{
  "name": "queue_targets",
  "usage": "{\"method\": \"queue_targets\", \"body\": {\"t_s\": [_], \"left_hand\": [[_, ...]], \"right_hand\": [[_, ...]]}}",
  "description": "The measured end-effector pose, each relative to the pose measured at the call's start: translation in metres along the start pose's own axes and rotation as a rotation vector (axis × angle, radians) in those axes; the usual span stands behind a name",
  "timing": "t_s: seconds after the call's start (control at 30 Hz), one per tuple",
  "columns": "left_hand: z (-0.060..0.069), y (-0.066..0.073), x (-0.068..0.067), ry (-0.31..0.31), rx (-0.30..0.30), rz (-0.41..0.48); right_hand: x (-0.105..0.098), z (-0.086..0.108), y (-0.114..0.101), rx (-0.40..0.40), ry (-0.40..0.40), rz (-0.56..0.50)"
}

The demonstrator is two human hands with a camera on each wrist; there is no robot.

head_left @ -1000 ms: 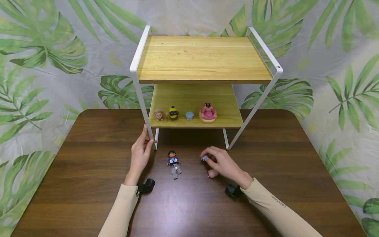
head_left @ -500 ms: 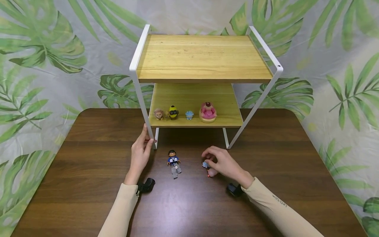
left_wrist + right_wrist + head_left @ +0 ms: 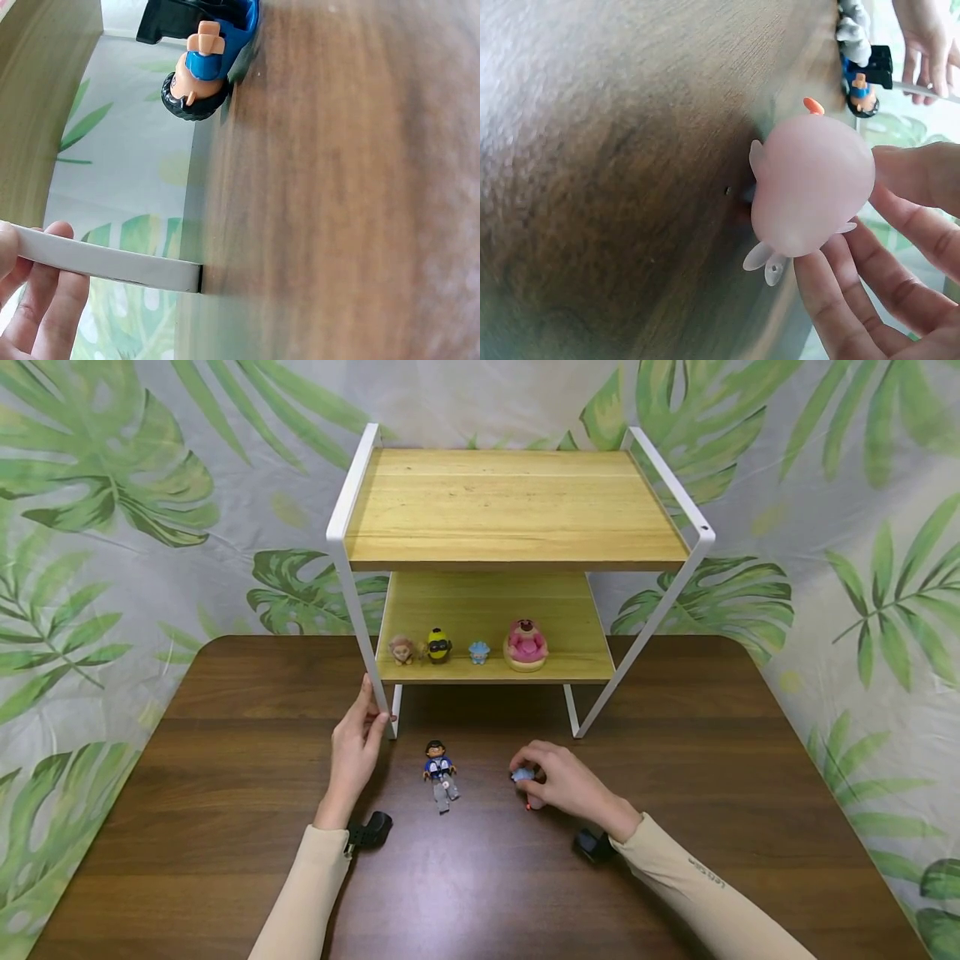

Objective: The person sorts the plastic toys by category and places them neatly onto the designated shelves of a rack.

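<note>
My left hand (image 3: 355, 752) holds the white front left leg (image 3: 112, 262) of the two-tier shelf, thumb on one side and fingers on the other. My right hand (image 3: 566, 781) is low over the table, thumb and fingers pinching a small light-blue toy figure (image 3: 522, 774). Right beside it, partly under the hand, is a round pink toy (image 3: 810, 184) with an orange tip. It hides the light-blue figure and some fingertips in the right wrist view. Between the hands lies a toy man (image 3: 440, 775) with black hair, blue jacket and grey trousers.
Along the front of the lower shelf (image 3: 487, 593) stand a lion-like figure (image 3: 402, 650), a yellow-and-black figure (image 3: 438, 646), a light-blue-topped figure (image 3: 478, 652) and a pink bear (image 3: 527, 643). The upper board (image 3: 517, 510) overhangs them. A leaf-print cloth (image 3: 112, 460) hangs behind the table.
The light-blue figure has come slightly toward the person, nearer the pink toy. My right fingers have shifted and now close around it. My left hand stays on the leg.
</note>
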State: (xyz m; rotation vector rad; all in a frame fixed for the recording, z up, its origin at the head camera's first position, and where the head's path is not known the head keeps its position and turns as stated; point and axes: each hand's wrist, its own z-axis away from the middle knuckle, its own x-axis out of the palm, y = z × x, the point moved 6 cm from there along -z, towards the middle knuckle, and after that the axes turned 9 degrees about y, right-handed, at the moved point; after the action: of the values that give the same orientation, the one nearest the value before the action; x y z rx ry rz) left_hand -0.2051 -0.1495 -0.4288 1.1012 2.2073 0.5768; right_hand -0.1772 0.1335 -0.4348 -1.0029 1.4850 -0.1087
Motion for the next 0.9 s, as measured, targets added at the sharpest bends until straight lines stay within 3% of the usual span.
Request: {"method": "queue_targets", "body": {"t_s": [0.27, 0.53, 0.9], "left_hand": [[0.001, -0.001, 0.001, 0.005, 0.009, -0.005], [0.000, 0.000, 0.000, 0.007, 0.010, 0.003], [-0.001, 0.001, 0.000, 0.009, 0.023, 0.018]], "right_hand": [[0.002, -0.002, 0.002, -0.012, 0.029, -0.009], [0.008, -0.006, 0.006, 0.013, -0.006, 0.041], [0.010, -0.012, 0.004, -0.016, -0.019, 0.101]]}}
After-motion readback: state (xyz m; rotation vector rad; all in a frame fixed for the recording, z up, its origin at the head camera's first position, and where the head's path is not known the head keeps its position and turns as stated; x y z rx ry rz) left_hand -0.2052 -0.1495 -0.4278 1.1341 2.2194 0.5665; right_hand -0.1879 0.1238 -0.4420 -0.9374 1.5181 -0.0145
